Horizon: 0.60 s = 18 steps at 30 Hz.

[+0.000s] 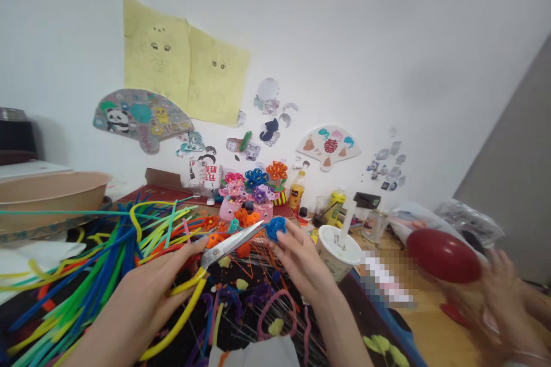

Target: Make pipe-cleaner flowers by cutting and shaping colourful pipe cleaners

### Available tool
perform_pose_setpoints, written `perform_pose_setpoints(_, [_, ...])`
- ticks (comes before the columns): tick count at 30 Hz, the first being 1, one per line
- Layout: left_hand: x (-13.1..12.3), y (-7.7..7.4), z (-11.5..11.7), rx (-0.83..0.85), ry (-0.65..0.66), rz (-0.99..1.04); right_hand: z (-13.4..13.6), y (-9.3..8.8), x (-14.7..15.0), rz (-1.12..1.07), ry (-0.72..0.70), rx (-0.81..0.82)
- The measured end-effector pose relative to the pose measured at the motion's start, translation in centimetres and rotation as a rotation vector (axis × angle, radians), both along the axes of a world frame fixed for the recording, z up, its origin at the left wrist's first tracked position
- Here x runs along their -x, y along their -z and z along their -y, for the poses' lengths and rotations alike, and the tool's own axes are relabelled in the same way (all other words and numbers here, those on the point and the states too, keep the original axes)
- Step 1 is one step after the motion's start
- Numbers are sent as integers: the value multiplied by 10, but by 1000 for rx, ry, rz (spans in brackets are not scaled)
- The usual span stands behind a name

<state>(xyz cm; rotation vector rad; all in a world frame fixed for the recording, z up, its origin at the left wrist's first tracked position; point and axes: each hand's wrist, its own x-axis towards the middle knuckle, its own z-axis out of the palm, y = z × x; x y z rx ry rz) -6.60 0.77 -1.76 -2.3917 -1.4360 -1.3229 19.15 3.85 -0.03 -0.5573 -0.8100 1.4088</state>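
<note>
My left hand [148, 289] is closed around a pair of scissors [230, 245] with yellow handles. Its blades look nearly together and point up to the right. Between the fingertips of my right hand [303, 258] is a small blue fuzzy pipe-cleaner flower [275, 229], raised above the table. The scissor tip comes close to the flower's left side; I cannot tell whether they touch. Below and behind both hands lie orange pipe-cleaner pieces [246, 218] and scraps. Finished pipe-cleaner flowers [257, 179] in small pots stand farther back.
Long multicoloured pipe cleaners [116, 261] cover the left side, near a beige basin [55, 189]. A white lidded cup [340, 246] with a straw stands right of my right hand. Bottles [297, 190] line the wall. Another person's hand [503, 287] is beside a shiny red oval object [443, 255].
</note>
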Motion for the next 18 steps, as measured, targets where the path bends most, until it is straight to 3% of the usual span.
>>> perform_pose_setpoints(3, [-3,-4,1,60,56,-20,-1,1,0,9,14,3])
perform_pose_setpoints(18, [-1,5,-3,172,42,-45,1,-5,0,0,-18,-3])
